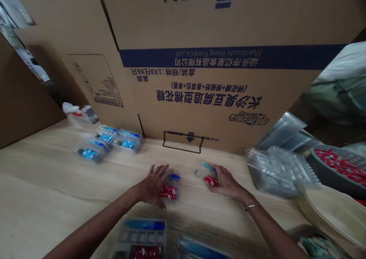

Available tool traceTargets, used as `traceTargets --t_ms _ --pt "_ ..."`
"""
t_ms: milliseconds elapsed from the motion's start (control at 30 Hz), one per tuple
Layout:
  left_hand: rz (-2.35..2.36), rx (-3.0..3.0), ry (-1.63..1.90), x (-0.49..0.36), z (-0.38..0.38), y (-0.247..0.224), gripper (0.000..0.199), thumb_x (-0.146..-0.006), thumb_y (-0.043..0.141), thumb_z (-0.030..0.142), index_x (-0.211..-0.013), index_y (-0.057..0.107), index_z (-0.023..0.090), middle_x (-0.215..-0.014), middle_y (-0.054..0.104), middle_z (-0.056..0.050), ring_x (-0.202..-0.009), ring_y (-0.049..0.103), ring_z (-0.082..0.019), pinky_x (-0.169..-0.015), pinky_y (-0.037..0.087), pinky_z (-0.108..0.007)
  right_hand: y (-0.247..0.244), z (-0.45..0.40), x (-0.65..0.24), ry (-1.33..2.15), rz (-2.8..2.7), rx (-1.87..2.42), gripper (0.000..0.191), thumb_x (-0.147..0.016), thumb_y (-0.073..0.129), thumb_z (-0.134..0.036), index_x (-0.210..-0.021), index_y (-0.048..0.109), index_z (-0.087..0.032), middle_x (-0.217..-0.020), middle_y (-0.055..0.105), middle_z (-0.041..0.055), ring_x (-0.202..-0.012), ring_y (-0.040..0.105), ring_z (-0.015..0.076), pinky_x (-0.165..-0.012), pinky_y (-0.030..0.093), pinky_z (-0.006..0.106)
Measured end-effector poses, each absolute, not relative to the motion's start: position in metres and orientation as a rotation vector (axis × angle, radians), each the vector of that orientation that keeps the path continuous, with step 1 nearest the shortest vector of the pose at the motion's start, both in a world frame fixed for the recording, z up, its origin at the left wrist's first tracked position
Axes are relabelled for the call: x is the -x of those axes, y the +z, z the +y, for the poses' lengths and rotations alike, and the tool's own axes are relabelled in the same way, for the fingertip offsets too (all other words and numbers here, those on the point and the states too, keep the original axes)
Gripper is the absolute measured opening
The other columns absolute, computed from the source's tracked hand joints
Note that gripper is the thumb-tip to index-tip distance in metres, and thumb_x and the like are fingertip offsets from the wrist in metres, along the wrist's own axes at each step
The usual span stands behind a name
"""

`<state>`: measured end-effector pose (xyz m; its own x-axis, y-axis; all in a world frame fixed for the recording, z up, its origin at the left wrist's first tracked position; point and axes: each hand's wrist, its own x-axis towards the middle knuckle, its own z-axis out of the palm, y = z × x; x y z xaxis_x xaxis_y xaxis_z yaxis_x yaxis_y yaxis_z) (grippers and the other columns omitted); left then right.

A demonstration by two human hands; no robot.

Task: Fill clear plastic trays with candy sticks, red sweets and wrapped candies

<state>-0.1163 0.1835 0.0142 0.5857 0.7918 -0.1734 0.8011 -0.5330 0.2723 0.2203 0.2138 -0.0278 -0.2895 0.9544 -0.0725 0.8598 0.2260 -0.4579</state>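
Observation:
My left hand (pixel 153 184) rests with its fingers against a small clear plastic box (pixel 172 188) that has a blue strip at the top and a red foil packet inside. My right hand (pixel 227 181) curls around a smaller red foil packet (pixel 211 180). Just beyond that hand lie a blue-and-clear piece (pixel 207 167) and a small round item (pixel 198 172), partly blurred. Both hands sit over the pale wooden table (pixel 51 182), near its middle.
A large printed cardboard carton (pixel 217 87) stands along the far edge. Three clear boxes with blue contents (pixel 108 142) lie back left. Stacked clear trays (pixel 278 171) and a grey basket of red packets (pixel 340 165) sit right. Further filled boxes (pixel 140 238) lie nearest me.

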Motion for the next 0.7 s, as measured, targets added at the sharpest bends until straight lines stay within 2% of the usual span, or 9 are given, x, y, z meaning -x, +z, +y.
traceTargets --t_ms 67,133,200,300,367,500,600,700 --pt "1.405 -2.351 0.235 0.129 0.179 0.010 0.111 -0.056 0.070 0.061 -0.144 0.017 0.017 -0.151 0.018 -0.021 -0.138 0.015 -0.038 -0.108 0.006 -0.062 -0.023 0.210 -0.214 0.670 -2.254 1.670 0.078 -0.062 0.065 -0.038 -0.131 0.038 -0.016 -0.124 0.048 0.0133 -0.117 0.044 0.0295 -0.099 0.033 0.043" --pt "1.535 -2.077 0.558 0.143 0.174 0.005 0.097 -0.069 0.056 0.066 -0.144 0.018 0.018 -0.152 0.019 -0.018 -0.139 0.016 -0.033 -0.111 0.010 -0.056 -0.010 0.205 -0.195 0.695 -2.280 1.573 0.081 -0.061 0.067 -0.035 -0.133 0.036 -0.018 -0.127 0.046 0.0129 -0.119 0.042 0.0297 -0.099 0.033 0.044" --pt "1.599 -1.653 0.737 0.154 0.168 -0.001 0.087 -0.077 0.042 0.068 -0.144 0.019 0.018 -0.151 0.022 -0.017 -0.137 0.023 -0.031 -0.110 0.019 -0.049 0.007 0.197 -0.163 0.675 -2.359 1.415 0.083 -0.060 0.068 -0.035 -0.134 0.035 -0.019 -0.128 0.045 0.0129 -0.119 0.041 0.0297 -0.100 0.031 0.044" --pt "1.530 -1.098 0.795 0.160 0.157 -0.010 0.083 -0.080 0.031 0.070 -0.144 0.019 0.019 -0.147 0.030 -0.016 -0.130 0.037 -0.029 -0.104 0.032 -0.044 0.024 0.183 -0.105 0.609 -2.497 1.219 0.088 -0.056 0.071 -0.038 -0.134 0.037 -0.019 -0.129 0.044 0.0127 -0.120 0.039 0.0299 -0.102 0.029 0.042" --pt "1.458 -0.960 0.840 0.158 0.150 -0.014 0.079 -0.080 0.036 0.067 -0.143 0.024 0.020 -0.144 0.038 -0.015 -0.126 0.042 -0.027 -0.101 0.035 -0.042 0.026 0.177 -0.073 0.572 -2.577 1.211 0.092 -0.051 0.075 -0.040 -0.133 0.039 -0.017 -0.130 0.043 0.0144 -0.119 0.038 0.0320 -0.102 0.027 0.043" --pt "1.361 -1.024 0.945 0.149 0.145 -0.022 0.079 -0.067 0.066 0.045 -0.134 0.038 0.014 -0.126 0.056 -0.012 -0.116 0.051 -0.027 -0.097 0.040 -0.037 0.015 0.175 -0.047 0.581 -2.655 1.286 0.098 -0.049 0.076 -0.042 -0.134 0.038 -0.013 -0.134 0.040 0.0189 -0.121 0.035 0.0353 -0.104 0.025 0.047" --pt "1.340 -1.135 0.976 0.146 0.146 -0.026 0.067 -0.065 0.068 0.036 -0.124 0.048 0.014 -0.116 0.062 -0.009 -0.109 0.054 -0.026 -0.094 0.043 -0.036 0.005 0.177 -0.058 0.679 -2.637 1.272 0.107 -0.050 0.076 -0.045 -0.141 0.029 -0.014 -0.143 0.031 0.0181 -0.131 0.024 0.0348 -0.108 0.019 0.048" --pt "1.412 -1.212 0.870 0.148 0.147 -0.024 0.061 -0.070 0.062 0.036 -0.125 0.046 0.016 -0.114 0.063 -0.009 -0.103 0.057 -0.025 -0.090 0.045 -0.039 -0.007 0.176 -0.079 0.837 -2.528 1.261 0.113 -0.050 0.076 -0.045 -0.144 0.021 -0.014 -0.152 0.012 0.0159 -0.139 0.009 0.0323 -0.112 0.015 0.046"
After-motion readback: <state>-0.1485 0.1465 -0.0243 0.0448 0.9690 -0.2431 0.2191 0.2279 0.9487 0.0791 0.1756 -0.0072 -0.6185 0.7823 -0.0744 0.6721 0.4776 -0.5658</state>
